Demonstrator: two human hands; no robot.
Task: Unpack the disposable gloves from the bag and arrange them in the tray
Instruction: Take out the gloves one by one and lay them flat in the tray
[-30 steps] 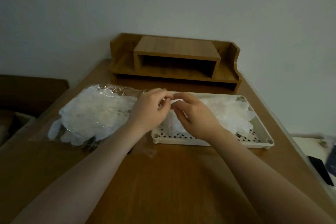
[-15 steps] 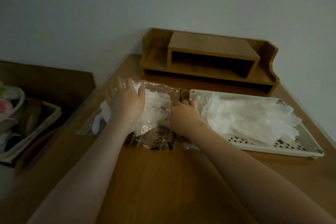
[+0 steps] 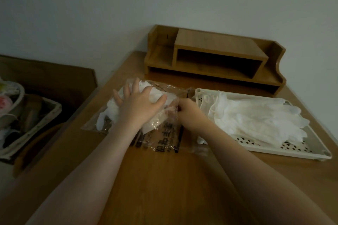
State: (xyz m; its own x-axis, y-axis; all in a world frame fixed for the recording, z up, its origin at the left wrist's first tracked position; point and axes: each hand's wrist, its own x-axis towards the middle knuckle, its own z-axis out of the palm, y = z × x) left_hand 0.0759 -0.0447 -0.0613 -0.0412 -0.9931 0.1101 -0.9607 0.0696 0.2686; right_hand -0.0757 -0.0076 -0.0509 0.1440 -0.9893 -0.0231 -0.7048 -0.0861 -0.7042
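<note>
Bag pinned flat, next glove about to come out

The left hand [image 3: 140, 107] lies open and flat on the clear bag [image 3: 161, 129], pressing the gloves inside [image 3: 113, 109]; the right hand [image 3: 190, 113] is closed, pinching at the bag's mouth beside the tray [image 3: 311, 151], where a pile of gloves [image 3: 256, 120] already lies. Risk: thin film may tear, or 2 clinging gloves come out together and spill onto the bench [image 3: 164, 179].
</note>
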